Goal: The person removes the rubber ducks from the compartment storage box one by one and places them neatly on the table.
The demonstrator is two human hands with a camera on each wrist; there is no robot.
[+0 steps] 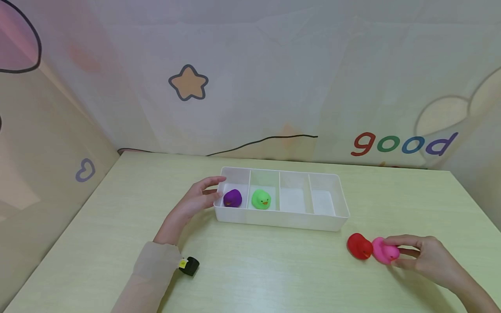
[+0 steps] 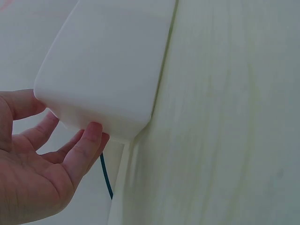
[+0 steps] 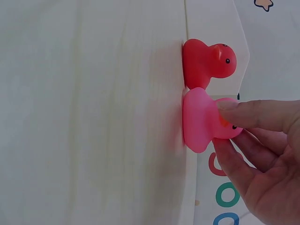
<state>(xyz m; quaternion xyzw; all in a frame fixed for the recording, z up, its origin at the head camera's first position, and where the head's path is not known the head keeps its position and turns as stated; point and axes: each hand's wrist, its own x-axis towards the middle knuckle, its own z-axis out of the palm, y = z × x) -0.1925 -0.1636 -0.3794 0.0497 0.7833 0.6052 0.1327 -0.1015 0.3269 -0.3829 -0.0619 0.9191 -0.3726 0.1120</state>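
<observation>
At the left end of a white divided box (image 1: 274,220), my left hand (image 1: 194,201) touches the wall and rim with its fingertips, fingers spread. The left wrist view shows the same hand (image 2: 44,164) against the box's outer end. A purple rubber duck (image 1: 232,198) sits in the leftmost compartment, a green one (image 1: 261,199) in the compartment beside it. My right hand (image 1: 432,259) pinches a pink rubber duck (image 1: 383,251) by its head between thumb and fingers; its base appears to be on the table. Close beside it stands a red rubber duck (image 1: 359,246).
The pale wooden table (image 1: 274,274) meets a printed cloth backdrop (image 1: 254,87) behind the box. Left of the table rises another cloth side (image 1: 47,174). A small black device (image 1: 189,266) is at my left sleeve.
</observation>
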